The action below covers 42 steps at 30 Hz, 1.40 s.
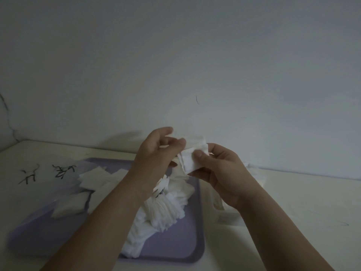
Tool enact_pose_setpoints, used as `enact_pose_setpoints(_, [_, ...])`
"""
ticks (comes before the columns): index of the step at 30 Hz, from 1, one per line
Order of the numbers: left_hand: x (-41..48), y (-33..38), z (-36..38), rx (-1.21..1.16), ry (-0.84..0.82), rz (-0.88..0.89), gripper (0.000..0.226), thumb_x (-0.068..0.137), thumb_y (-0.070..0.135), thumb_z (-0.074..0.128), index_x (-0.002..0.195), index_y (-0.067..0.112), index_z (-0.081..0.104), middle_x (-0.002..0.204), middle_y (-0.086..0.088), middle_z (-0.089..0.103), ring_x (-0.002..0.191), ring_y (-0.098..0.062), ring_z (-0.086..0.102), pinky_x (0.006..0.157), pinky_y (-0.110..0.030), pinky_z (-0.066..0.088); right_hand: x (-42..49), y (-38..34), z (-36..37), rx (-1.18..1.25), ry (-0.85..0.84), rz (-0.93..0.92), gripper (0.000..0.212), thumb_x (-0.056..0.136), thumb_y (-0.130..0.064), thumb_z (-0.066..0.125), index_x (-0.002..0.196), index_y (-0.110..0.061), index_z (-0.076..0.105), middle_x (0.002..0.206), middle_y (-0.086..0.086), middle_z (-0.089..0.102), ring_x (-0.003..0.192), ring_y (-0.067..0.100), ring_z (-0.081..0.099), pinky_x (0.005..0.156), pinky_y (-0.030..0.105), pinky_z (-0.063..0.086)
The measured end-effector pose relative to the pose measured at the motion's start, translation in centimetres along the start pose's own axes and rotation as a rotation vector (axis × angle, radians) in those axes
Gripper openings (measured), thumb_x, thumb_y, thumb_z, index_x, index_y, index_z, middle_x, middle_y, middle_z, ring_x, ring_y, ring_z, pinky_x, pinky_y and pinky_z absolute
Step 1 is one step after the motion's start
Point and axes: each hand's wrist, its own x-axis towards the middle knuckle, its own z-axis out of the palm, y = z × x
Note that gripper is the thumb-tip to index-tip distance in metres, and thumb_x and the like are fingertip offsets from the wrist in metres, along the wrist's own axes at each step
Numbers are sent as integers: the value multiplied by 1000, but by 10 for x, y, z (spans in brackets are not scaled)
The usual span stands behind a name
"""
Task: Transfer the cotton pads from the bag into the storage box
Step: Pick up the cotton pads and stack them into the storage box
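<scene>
A: Where is the small stack of white square cotton pads (190, 163) held?

B: It is held between both hands, raised above the far edge of the shallow lavender plastic tray (175, 243). The right hand (216, 173) is closed round its lower right side, with the thumb pressed flat on the front pad. The left hand (156, 151) is curled at the stack's upper left edge, the top pads being pinched by its fingertips.

A: And what is seen below?

B: A heap of white cotton pads (164, 210) is piled in the tray, directly beneath the left forearm. A few loose flat pads (93, 178) are spread over the tray's left side. A translucent whitish item (224, 218) is lying on the pale counter (293, 202) under the right wrist; whether it is the bag or the box cannot be told.
</scene>
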Motion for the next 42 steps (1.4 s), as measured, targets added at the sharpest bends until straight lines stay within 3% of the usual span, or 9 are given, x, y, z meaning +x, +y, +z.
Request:
enact_pose_setpoints(7, [-5,3,6,-183,-112,-143,15,98,9,64,93,4,78,78,-9,74,65,-17,70,50,-23,51,-2,-2,-2,-69,-30,23,32,93,-10,72,122,5,69,115,30,75,110,45,73,92,50,62])
enact_pose_setpoints(13, [4,-3,2,-130,-9,-119,22,93,24,72,96,4,79,98,-27,75,87,-47,72,73,-46,57,-2,-3,-7,-170,38,37,25,93,-11,74,116,0,76,106,28,78,93,38,76,82,42,65])
enact_pose_setpoints(16, [9,-2,-4,-82,134,33,30,93,30,73,86,2,71,79,-14,68,72,-27,64,74,-42,55,0,-3,-8,-177,144,19,23,93,-12,76,110,3,76,103,30,77,89,34,77,79,40,66])
enact_pose_setpoints(19, [4,2,-7,-56,-11,82,29,93,29,75,79,4,69,69,-8,59,60,-18,51,58,-31,42,3,0,-9,-132,276,-7,19,95,-7,73,105,8,72,104,34,74,89,35,77,77,41,67])
enact_pose_setpoints(22, [-6,1,5,39,-124,72,19,95,19,74,77,16,76,60,-1,60,53,-19,46,47,-25,36,2,-1,-8,-77,204,10,17,98,-3,67,110,8,72,106,31,76,104,41,76,87,44,65])
enact_pose_setpoints(26, [-8,-7,10,125,-48,83,4,92,18,77,91,15,79,62,9,69,55,-4,58,55,-18,46,-2,-9,-4,-3,57,48,25,106,-10,56,119,7,69,112,27,77,107,40,75,96,47,62])
enact_pose_setpoints(37, [-7,-8,9,118,22,62,9,88,22,82,87,14,78,64,0,68,55,-10,58,59,-29,47,-2,-12,0,-32,32,54,34,109,-13,46,126,10,65,117,28,75,113,43,73,100,53,59])
enact_pose_setpoints(40, [-7,-10,10,104,18,51,17,87,27,83,86,12,75,67,-4,64,57,-14,54,59,-31,44,-4,-12,3,-44,9,50,43,103,-34,60,120,4,71,114,24,77,110,39,75,98,48,60])
enact_pose_setpoints(42, [-7,-10,12,138,40,48,22,83,31,84,93,15,73,77,-1,67,64,-16,59,61,-32,48,-4,-11,3,-101,49,23,34,97,-23,70,113,6,72,109,26,77,108,41,75,95,47,62])
